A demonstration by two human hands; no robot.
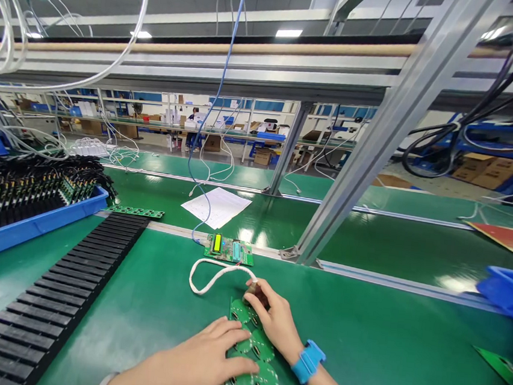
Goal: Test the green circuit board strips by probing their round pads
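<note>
The left hand [204,357] lies flat, fingers spread and holding nothing, pressing down on a green panel of round circuit boards [253,361] that lies on the green counter [360,336] close to its near edge. The right hand [274,318], with a blue wrist strap [308,361] on its wrist, rests on the far end of the same panel and pinches a small dark probe tip [252,288] between its fingertips. A white cable [212,273] loops from that probe back across the counter to a small green tester board with a lit yellow display [228,248], just beyond the hands. A blue wire [212,128] hangs from above down to this board. Left of the hands a long black ribbed tray [60,300] runs along the counter, and at the left edge a blue plastic bin of black-wired parts [24,200] stands. A white paper sheet [216,207] lies farther back.
</note>
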